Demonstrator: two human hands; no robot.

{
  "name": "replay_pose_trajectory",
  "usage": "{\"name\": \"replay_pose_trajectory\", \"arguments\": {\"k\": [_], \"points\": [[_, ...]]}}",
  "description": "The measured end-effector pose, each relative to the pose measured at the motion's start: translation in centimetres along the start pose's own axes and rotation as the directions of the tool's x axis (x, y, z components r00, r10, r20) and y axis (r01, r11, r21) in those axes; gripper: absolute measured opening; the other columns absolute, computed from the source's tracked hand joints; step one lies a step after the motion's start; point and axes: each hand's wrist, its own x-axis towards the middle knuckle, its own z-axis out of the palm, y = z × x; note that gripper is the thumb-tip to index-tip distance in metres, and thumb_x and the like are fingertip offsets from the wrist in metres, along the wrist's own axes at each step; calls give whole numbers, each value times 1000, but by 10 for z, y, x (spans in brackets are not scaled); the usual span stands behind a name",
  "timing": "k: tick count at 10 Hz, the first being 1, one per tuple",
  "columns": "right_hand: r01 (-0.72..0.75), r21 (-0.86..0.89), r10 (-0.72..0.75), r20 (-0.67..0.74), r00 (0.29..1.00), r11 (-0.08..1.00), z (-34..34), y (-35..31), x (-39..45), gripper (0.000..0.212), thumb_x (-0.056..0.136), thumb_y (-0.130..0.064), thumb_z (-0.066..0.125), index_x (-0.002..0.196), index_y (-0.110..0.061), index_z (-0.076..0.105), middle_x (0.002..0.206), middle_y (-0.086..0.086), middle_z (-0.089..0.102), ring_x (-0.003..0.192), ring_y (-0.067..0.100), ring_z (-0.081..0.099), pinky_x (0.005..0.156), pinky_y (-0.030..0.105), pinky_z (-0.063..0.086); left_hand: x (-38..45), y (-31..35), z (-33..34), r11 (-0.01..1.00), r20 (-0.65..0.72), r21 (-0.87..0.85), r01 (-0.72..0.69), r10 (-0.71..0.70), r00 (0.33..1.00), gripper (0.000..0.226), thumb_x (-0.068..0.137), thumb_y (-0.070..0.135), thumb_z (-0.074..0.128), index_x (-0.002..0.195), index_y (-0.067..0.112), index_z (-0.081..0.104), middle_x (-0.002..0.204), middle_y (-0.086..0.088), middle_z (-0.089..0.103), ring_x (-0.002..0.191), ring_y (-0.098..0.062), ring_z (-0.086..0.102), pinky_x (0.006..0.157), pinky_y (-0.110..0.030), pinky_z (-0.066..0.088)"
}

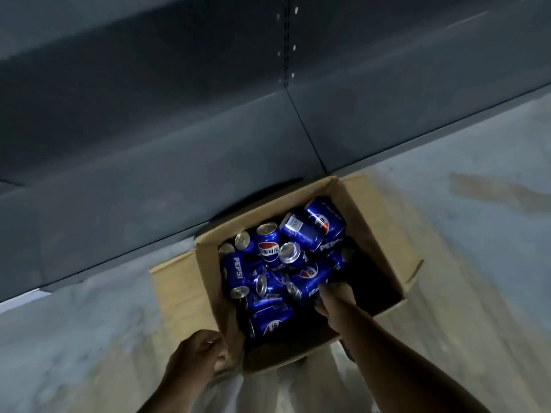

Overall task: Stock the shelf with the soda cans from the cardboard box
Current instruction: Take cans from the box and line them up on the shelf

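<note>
An open cardboard box (372, 234) sits on the floor against the foot of the grey shelf (179, 150). Inside lie several blue soda cans (269, 248), jumbled at all angles. My right hand (337, 296) reaches down into the box, and its fingers curl round one blue can (310, 278) lying on its side near the middle. My left hand (199, 353) grips the box's near left corner, fingers curled over the cardboard edge.
The grey shelf boards fill the upper half of the view, with a slotted upright (286, 46) at the back. A pale, stained floor (462, 204) surrounds the box. The box's flaps (176, 278) lie folded outward on the left and right.
</note>
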Motion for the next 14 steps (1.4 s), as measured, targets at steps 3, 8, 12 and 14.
{"name": "replay_pose_trajectory", "arguments": {"k": [3,8,12,14], "points": [[-133,-70,143,171,975,989,35,15,44,45,85,-29,67,119,-6,49,123,21,54,117,41,53,92,50,49,53,14,41,997,55,25,-71,70,996,8,97,21,53,96,24,60,92,1,68,84,-11,66,75,-27,50],[-129,-136,131,9,991,982,66,4,37,76,88,0,60,150,-21,21,149,14,34,121,26,49,81,27,46,82,18,77,992,168,77,-103,89,982,7,98,26,48,102,27,54,104,1,63,85,-7,64,81,-29,51],[-29,-33,28,-27,999,999,40,16,22,46,86,-28,68,120,0,55,121,21,60,112,35,58,78,34,48,56,23,54,988,161,127,-91,70,984,14,99,23,47,91,31,56,95,5,66,81,-8,66,90,-38,53],[12,-273,-74,-218,973,962,18,11,-8,79,72,-43,79,131,-3,45,126,20,55,113,36,55,88,38,48,33,42,34,983,109,147,-114,98,989,12,97,26,49,92,27,60,93,4,68,84,-12,67,90,-36,52]]}}
